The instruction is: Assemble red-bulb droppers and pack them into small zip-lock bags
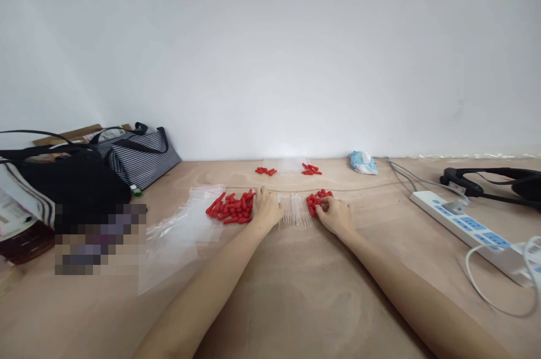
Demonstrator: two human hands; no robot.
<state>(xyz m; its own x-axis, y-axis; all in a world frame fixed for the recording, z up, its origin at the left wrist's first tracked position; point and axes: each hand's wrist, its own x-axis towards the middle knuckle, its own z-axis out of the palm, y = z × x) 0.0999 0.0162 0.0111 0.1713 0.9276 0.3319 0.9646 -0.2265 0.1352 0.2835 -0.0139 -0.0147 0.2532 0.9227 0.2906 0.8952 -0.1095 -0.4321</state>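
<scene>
My left hand (267, 208) rests palm down between a large pile of small red club-shaped pieces (236, 210) and a row of thin clear sticks (295, 211). Its fingers reach forward, the thumb apart on the stick side; nothing shows in them. At the smaller red pile (315, 199), right of the sticks, my right hand (337, 216) has its thumb and forefinger bent around a red piece. Its other fingertips are hidden. Clear plastic bags (181, 235) lie flat, partly under the left pile.
Farther back, a second row of clear sticks (289, 165) lies between two small red groups (265, 171) (311, 169). A blue tissue pack (362, 162) sits by the wall. Bags (139, 156) stand left; a power strip (469, 229), cables and a black headset (465, 181) lie right.
</scene>
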